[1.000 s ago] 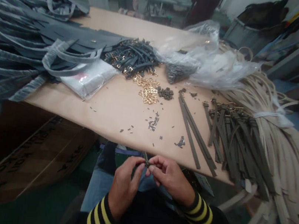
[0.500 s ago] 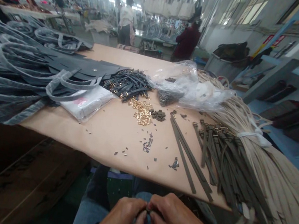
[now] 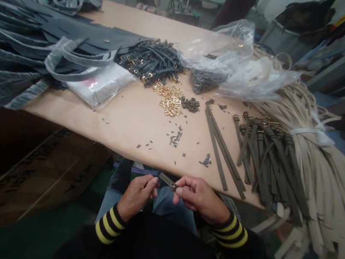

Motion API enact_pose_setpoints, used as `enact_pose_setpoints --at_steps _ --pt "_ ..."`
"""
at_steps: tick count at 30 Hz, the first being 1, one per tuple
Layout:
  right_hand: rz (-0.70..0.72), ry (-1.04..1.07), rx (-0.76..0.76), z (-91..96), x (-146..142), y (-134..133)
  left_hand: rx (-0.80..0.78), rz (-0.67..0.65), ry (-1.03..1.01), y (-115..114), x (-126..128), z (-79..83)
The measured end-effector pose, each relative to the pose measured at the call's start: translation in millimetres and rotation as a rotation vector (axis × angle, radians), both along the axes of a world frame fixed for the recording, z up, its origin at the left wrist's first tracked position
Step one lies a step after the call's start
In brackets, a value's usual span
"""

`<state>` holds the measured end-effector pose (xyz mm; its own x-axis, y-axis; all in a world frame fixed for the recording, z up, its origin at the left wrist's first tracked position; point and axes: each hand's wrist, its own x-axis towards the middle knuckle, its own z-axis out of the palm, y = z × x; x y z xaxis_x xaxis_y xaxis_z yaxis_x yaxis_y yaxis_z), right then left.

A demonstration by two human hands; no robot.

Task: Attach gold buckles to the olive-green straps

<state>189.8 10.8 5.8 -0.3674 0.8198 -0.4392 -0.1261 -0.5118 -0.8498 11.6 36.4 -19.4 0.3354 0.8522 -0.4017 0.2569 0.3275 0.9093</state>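
Observation:
Over my lap, just off the front edge of the table, my right hand pinches one end of a short, dark olive strap. A small hole or eyelet shows in the strap close to those fingertips. My left hand is closed, thumb against fingers, beside the strap's far end. What those fingers grip is too small or hidden to make out. Nearest on the table are small dark metal clips and a little heap of dark pieces. Long olive straps lie to their right.
Gold buckles and small olive loops sit mid-table. Behind them are finished dark straps and clear plastic bags. Grey-blue strips fill the left; olive straps with buckles and beige strips hang off the right.
The view has tilted down. My hands have come apart from being pressed together, and the strap now shows between them. Things on the table look unmoved.

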Motion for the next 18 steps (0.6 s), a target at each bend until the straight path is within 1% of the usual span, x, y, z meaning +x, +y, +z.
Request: enact_pose_setpoints --at_steps 1,3,5,7,10,15,18 --pt "0.004 0.007 0.0 -2.3 0.4 0.3 -0.034 0.036 -0.113 -1.0 1.6 4.6" --pt "0.01 0.007 0.01 -5.2 1.0 1.0 -0.153 0.078 -0.321 -2.1 6.9 14.4" --pt "0.016 -0.005 0.017 -6.8 1.7 1.8 -0.23 0.099 -0.408 -1.5 13.2 21.2" --pt "0.013 -0.02 0.014 -7.9 3.0 2.9 -0.234 0.118 -0.394 0.3 18.3 23.4" --pt "0.016 -0.026 -0.003 -9.4 5.6 5.3 -0.227 0.128 -0.336 3.8 22.9 21.4" --pt "0.047 -0.038 -0.029 -10.2 8.9 12.4 -0.22 0.176 -0.299 10.4 30.2 20.5" --pt "0.082 -0.14 -0.008 -6.6 8.6 14.6 -0.214 0.202 -0.298 14.0 35.9 22.2"
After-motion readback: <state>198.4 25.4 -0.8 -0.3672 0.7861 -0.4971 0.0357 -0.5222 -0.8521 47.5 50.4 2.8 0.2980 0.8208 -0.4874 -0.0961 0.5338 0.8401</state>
